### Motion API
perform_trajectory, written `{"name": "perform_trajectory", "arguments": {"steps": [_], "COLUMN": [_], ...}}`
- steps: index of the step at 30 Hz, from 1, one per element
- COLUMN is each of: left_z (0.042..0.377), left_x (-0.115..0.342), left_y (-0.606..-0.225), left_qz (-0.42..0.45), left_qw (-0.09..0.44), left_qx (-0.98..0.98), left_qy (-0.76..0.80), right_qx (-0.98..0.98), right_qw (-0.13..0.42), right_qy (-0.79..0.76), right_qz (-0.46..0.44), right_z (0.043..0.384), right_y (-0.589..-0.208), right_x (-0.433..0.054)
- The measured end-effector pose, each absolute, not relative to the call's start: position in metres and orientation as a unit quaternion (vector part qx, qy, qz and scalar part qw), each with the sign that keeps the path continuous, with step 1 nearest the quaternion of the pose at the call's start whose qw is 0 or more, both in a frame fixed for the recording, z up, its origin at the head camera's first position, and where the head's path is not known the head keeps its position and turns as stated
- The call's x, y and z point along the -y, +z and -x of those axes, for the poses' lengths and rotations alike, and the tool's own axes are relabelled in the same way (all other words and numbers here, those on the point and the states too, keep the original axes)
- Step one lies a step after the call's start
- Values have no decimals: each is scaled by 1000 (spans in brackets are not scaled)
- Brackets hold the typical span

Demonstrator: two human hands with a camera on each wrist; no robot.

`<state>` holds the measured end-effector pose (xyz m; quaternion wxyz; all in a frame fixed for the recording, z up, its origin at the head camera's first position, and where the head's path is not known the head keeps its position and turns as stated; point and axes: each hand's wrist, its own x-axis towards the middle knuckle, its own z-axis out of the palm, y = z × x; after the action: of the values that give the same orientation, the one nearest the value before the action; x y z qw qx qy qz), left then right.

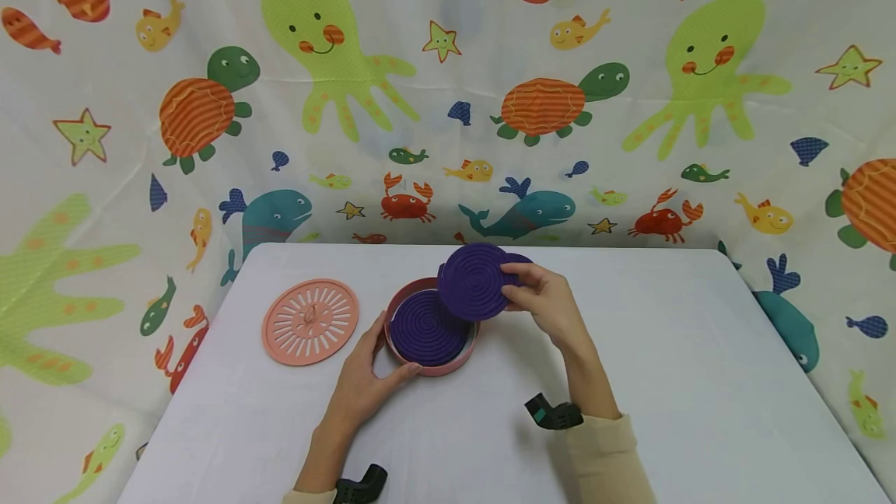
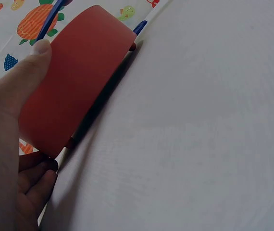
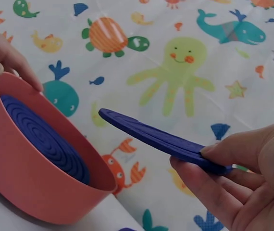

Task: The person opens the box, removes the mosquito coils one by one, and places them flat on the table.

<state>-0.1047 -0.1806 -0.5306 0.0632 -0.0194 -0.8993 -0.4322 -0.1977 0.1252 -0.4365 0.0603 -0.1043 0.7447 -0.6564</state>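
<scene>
In the head view, the left hand [image 1: 360,387] grips the pink bowl [image 1: 439,369], its thumb at the near rim and its fingers at the left side. The bowl stands on the white table [image 1: 700,411], near the far edge, with the purple lower disc [image 1: 423,333] lying inside. The right hand [image 1: 549,298] pinches the purple upper disc [image 1: 476,284] by its right edge between thumb and fingers; from this angle that disc overlaps the bowl's far right part. More purple shows behind it, partly hidden. To the left, just beside the bowl, a pink slotted plate [image 1: 315,341] lies flat. Each wrist carries a black device [image 1: 556,413], and beyond the table hangs a curtain [image 1: 448,201] printed with sea animals.

In the left wrist view, the thumb presses near the bowl's rim and the other fingers bend at its lower end. The bowl's outer wall looks smooth, with small feet under it and a dark gap between them.

In the right wrist view, the upper disc is seen nearly edge-on, clamped between the thumb above and the fingers below, apart from the bowl. The lower disc's concentric ridges show within the bowl's wall, and the left hand's fingers touch the rim.
</scene>
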Motion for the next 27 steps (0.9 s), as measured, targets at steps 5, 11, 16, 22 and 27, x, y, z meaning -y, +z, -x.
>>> {"name": "perform_trajectory", "arguments": {"steps": [5,11,16,22,27], "left_z": [104,104,104,105,105], "left_x": [180,181,181,181,181], "left_y": [-531,-531,-531,-532,-532], "left_qz": [18,21,24,26,27], "left_qw": [61,62,63,66,67], "left_qx": [900,898,898,896,895], "left_qy": [-431,-434,-435,-438,-441], "right_qx": [-748,-751,-750,-749,-746], "right_qw": [49,35,26,12,-3], "right_qy": [-656,-656,-660,-662,-666], "right_qz": [86,61,44,25,12], "right_z": [199,201,203,205,206], "right_y": [-436,-435,-437,-438,-438], "right_x": [-133,-144,-152,-161,-169]}}
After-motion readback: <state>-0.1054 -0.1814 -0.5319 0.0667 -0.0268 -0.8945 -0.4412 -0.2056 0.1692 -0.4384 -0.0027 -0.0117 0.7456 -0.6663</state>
